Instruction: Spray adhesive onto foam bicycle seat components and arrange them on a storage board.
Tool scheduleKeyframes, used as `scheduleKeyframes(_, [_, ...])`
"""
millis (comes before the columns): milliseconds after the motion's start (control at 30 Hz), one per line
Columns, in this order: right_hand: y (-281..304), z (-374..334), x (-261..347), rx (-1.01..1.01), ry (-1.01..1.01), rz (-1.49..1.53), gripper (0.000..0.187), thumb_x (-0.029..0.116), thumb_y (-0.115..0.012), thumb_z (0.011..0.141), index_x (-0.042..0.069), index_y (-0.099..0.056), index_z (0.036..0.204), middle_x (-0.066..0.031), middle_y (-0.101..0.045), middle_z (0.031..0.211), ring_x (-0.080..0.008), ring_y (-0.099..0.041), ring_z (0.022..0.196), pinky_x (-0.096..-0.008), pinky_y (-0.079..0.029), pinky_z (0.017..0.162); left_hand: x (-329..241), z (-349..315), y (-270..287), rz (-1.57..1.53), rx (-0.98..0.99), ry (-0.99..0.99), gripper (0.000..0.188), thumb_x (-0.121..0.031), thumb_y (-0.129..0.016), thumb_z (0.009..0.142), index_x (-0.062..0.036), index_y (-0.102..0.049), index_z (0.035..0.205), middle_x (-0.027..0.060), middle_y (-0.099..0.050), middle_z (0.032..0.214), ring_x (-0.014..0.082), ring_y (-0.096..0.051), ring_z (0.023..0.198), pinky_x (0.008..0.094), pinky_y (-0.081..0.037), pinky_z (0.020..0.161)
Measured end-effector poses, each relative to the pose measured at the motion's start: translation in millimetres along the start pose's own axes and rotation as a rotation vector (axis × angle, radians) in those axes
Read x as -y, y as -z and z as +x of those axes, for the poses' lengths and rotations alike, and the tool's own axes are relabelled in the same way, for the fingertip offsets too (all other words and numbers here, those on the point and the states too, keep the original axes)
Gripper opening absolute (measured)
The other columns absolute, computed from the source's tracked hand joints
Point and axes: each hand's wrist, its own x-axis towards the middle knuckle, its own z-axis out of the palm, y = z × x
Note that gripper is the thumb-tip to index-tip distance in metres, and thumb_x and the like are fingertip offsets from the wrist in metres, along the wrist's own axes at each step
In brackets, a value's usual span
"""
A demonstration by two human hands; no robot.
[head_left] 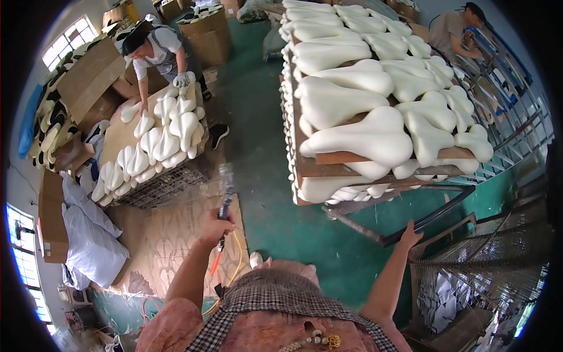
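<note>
My left hand (216, 227) is closed round a dark, stick-like tool (226, 196) with a pale, blurred upper end; its exact kind I cannot make out. An orange and yellow hose (237, 258) hangs below that fist. On the right, my right hand (410, 236) grips the black push bar (437, 218) of a cart. White, bare foam bicycle saddles (358, 138) lie in rows on the cart's brown boards (308, 170), with more saddles on a level beneath.
At the left a co-worker (167, 56) with a gloved hand touches white saddles (170, 126) on a crate-borne board. Another person (454, 35) works behind the cart, beside metal racks (510, 135). White sacks (91, 229) and cardboard (176, 252) lie left; a wire rack (487, 270) stands right.
</note>
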Motion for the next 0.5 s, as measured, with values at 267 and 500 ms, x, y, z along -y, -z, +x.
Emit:
scheduleKeyframes(267, [-6, -16, 8, 0.408, -0.219, 0.521, 0.039, 0.003, -0.059, 0.074, 0.003, -0.037, 0.106, -0.0093, -0.048, 0.072, -0.0201, -0.052, 0.051, -0.0339, -0.051, 0.048, 29, 8, -58, -0.124, -0.139, 0.020, 0.013, 0.007, -0.053, 0.054, -0.0004, -0.052, 0.065, 0.0061, -0.050, 0.054, 0.0130, -0.046, 0.042, 0.0255, -0.035, 0.040])
scheduleKeyframes(500, [16, -37, 8, 0.442, -0.186, 0.607, 0.055, 0.000, -0.057, 0.074, -0.002, -0.025, 0.119, -0.0108, -0.048, 0.074, -0.0209, -0.054, 0.049, -0.0333, -0.052, 0.046, 17, 10, -76, -0.049, -0.158, 0.077, 0.014, 0.007, -0.052, 0.052, 0.0012, -0.052, 0.065, 0.0075, -0.049, 0.053, 0.0141, -0.046, 0.041, 0.0254, -0.034, 0.039])
